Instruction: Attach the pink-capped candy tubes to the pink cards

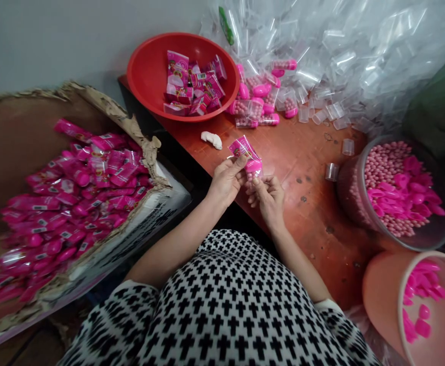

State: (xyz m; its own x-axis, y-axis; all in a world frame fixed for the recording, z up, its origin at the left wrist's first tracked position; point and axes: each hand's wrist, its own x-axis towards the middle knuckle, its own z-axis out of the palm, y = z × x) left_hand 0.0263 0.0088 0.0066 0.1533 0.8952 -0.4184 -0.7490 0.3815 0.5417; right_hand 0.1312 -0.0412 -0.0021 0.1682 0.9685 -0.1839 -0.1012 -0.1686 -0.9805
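Observation:
Both my hands hold one small clear tube of pink beads with a pink cap (253, 166), above the near edge of the orange table. A printed pink wrapper (244, 146) is at its capped end. My left hand (228, 180) pinches the wrapper and tube from the left. The fingers of my right hand (267, 195) close round the lower, beaded end. A crumpled white piece (211, 140) lies on the table (294, 168) just beyond my left hand.
A red bowl (142, 76) holds printed wrappers. Filled tubes (250, 108) and a heap of clear tubes (344, 56) lie behind. A bead bucket (350, 190) and a peach bucket (382, 290) stand right. At left, a torn carton (161, 198) holds wrapped tubes.

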